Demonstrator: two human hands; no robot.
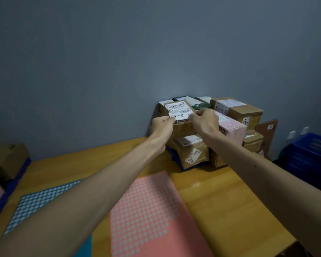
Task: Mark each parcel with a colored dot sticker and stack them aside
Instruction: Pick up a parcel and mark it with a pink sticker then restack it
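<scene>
A brown cardboard parcel (180,110) with a white shipping label sits on top of the stack of parcels (235,115) at the far side of the wooden table (220,197). My left hand (161,127) grips its near left edge and my right hand (204,121) grips its near right edge, fingers curled over the label. A pink dot sticker sheet (146,210) lies on the table in front of me, and a teal dot sticker sheet (39,199) lies to its left, partly under my left forearm.
The stack holds brown boxes, a pink box (232,128) and green packets against the grey wall. More boxes (6,160) sit at the left edge on something blue. Blue plastic crates (309,154) stand off the table to the right.
</scene>
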